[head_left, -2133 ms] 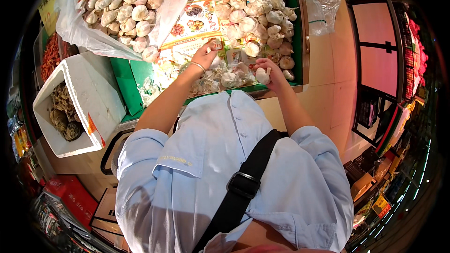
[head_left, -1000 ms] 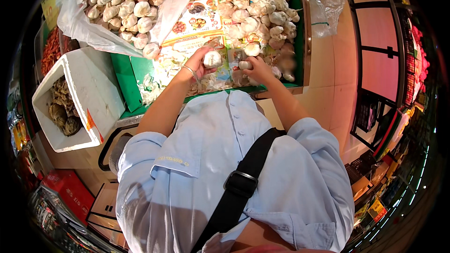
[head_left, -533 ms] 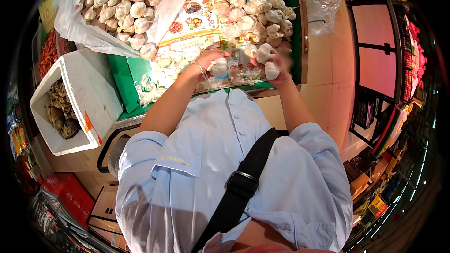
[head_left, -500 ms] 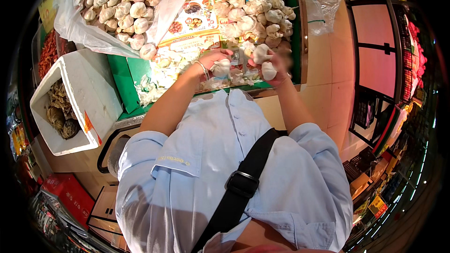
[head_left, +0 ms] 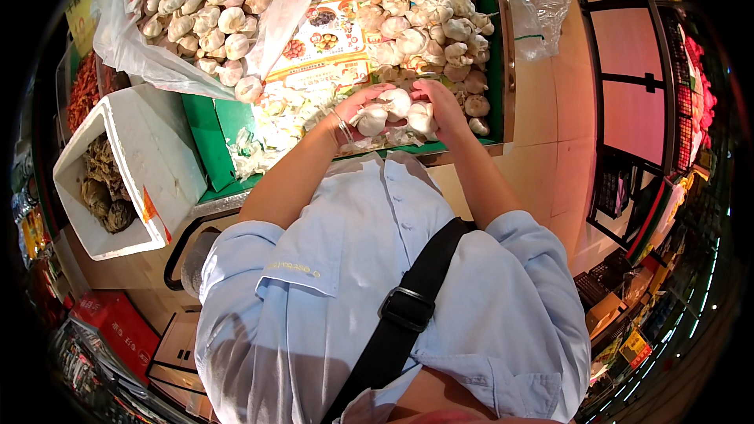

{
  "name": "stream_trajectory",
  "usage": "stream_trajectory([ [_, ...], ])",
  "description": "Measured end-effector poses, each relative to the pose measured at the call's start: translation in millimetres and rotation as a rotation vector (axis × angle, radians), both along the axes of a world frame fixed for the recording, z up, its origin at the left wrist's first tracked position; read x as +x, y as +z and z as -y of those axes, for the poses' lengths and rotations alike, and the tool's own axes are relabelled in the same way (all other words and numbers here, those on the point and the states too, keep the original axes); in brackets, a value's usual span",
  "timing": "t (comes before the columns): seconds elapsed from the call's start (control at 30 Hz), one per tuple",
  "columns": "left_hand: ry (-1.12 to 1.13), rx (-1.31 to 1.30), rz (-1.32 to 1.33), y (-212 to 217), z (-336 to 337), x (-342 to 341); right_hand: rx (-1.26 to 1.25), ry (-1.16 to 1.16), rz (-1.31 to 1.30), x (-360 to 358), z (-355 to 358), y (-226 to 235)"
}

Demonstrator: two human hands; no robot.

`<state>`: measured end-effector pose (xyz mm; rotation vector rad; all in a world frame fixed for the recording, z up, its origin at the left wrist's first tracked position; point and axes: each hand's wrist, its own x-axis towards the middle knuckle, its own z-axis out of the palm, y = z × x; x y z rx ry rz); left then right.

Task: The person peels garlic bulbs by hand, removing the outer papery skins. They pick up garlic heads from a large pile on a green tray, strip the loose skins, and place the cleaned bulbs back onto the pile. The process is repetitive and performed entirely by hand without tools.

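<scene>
Fingers (head_left: 369,96) of the left hand (head_left: 363,104) curl around papery white garlic bulbs (head_left: 397,110), and the right hand (head_left: 441,106) closes on them too, above the green-lined tabletop bin (head_left: 503,47) heaped with knobbly loose garlic (head_left: 424,0).

White garlic bulbs (head_left: 397,102), green bin (head_left: 206,122), light-blue shirt (head_left: 345,267).

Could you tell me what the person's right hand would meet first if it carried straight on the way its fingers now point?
Probably the garlic bulbs cupped between both hands: the right hand points left toward them and the left hand, though depth is unclear.
</scene>
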<state>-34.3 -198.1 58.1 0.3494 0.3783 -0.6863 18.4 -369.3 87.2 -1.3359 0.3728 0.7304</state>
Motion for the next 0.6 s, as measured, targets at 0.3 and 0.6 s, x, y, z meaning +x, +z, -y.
stream_trajectory([
  [0.3, -0.224, 0.076, 0.047, 9.5, 8.0, -10.3, -0.001, 0.261, 0.258, -0.2, -13.3, 1.7],
  [0.6, -0.103, 0.128, -0.037, 12.7, 9.4, -7.0, -0.461, 0.607, 0.443, 16.1, 9.8, -22.4],
])
